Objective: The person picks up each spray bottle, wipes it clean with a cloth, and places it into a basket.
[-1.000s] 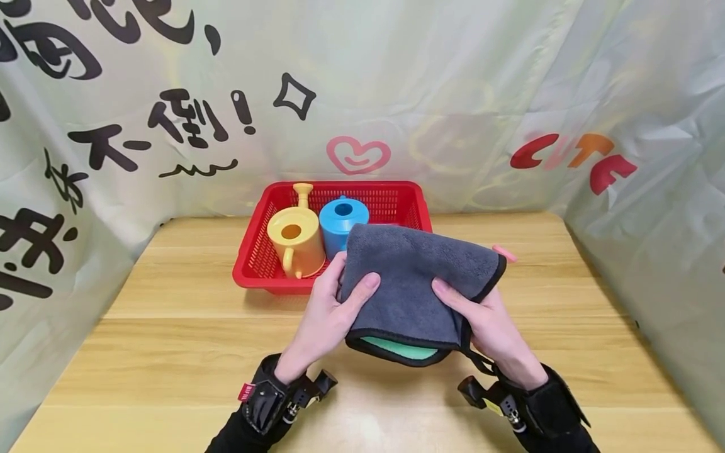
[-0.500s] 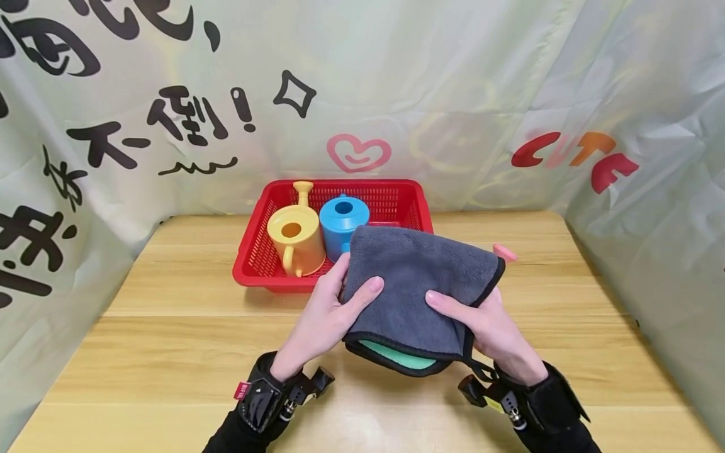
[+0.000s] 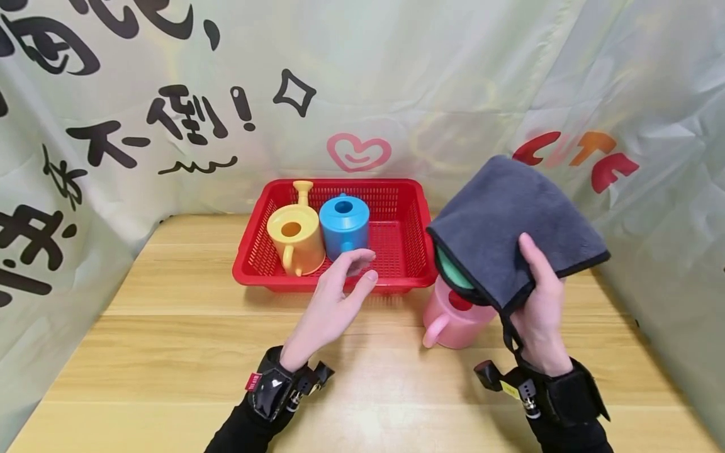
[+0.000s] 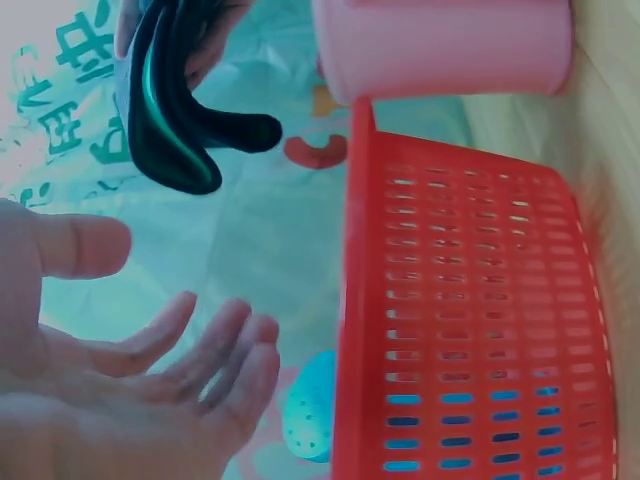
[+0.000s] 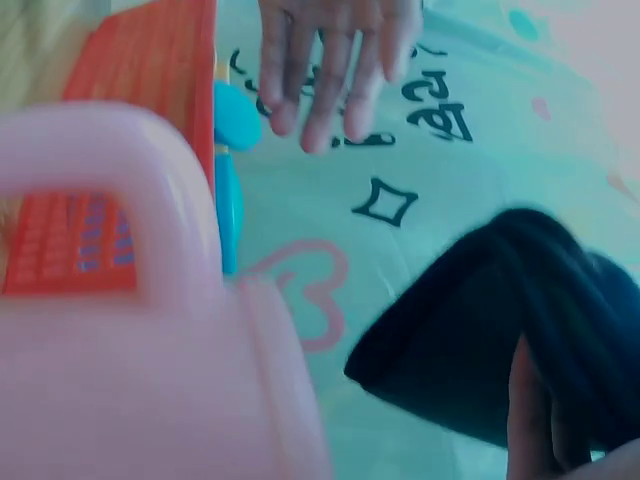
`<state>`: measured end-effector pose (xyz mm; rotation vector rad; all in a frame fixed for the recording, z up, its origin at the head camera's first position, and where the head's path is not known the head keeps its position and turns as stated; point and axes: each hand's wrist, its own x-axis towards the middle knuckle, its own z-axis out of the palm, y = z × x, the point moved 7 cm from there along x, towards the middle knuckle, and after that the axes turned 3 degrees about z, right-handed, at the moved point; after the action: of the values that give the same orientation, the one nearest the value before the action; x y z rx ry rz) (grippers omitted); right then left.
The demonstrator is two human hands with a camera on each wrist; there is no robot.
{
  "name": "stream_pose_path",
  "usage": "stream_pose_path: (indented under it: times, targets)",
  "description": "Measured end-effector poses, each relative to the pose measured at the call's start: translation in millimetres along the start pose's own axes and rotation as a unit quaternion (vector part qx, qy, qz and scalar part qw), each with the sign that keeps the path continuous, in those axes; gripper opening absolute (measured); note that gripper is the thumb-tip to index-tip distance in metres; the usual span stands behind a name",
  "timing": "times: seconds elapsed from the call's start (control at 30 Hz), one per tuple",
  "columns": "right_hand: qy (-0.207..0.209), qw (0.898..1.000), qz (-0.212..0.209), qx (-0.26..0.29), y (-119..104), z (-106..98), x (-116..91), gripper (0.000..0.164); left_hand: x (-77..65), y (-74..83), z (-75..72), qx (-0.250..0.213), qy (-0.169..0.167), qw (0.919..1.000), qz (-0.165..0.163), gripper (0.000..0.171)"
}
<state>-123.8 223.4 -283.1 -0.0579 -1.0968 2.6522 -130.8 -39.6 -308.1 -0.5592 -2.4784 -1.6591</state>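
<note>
My right hand (image 3: pixel 540 308) grips a folded grey towel (image 3: pixel 515 220) with black edging and a green underside, thumb on top. The towel is held up to the right of the red basket (image 3: pixel 334 283). Below it a pink watering can (image 3: pixel 453 324) stands on the table, its upper right part hidden by the towel. My left hand (image 3: pixel 331 308) holds nothing; its fingers are loosely bent, thumb apart, just in front of the basket. Inside the basket a yellow watering can (image 3: pixel 303 242) and a blue watering can (image 3: pixel 344 220) stand side by side.
The wooden table (image 3: pixel 187 327) runs up to printed cloth walls (image 3: pixel 453 94) at the back and both sides. The basket's slotted side and rim (image 4: pixel 480 300) rise close to my left hand. The pink can's handle (image 5: pixel 165 200) shows large in the right wrist view.
My left hand has let go of the towel. The right hand has carried the towel up and to the right and turned it, bringing the pink watering can into view.
</note>
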Motion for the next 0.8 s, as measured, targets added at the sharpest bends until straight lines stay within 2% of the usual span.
stream_pose_path:
  times: [0.07, 0.2, 0.43, 0.53, 0.67, 0.8]
  targets:
    - [0.026, 0.999, -0.018, 0.008, -4, -4, 1, 0.023, 1.1, -2.3, -0.5, 0.024, 0.007, 0.9997, 0.004, 0.039]
    - [0.048, 0.999, -0.021, -0.011, -7, -8, 1, 0.023, 3.5, -5.6, -4.7, 0.051, 0.025, 0.9983, 0.016, 0.039]
    - [0.038, 0.998, -0.029, 0.030, -10, -8, 2, 0.017, 5.7, -6.7, -17.9, 0.089, 0.065, 0.9937, 0.022, 0.038]
    - [0.029, 0.999, -0.021, 0.029, -10, -8, 2, 0.015, 6.0, -6.9, -21.0, 0.109, 0.077, 0.9907, 0.024, 0.037]
    - [0.019, 1.000, -0.013, 0.019, -9, -7, 1, 0.016, 6.3, -7.5, -22.2, 0.126, 0.079, 0.9887, 0.021, 0.037]
    - [0.026, 0.999, -0.028, 0.023, -11, -7, 1, 0.017, 6.5, -10.7, -22.5, 0.142, 0.069, 0.9875, 0.001, 0.039]
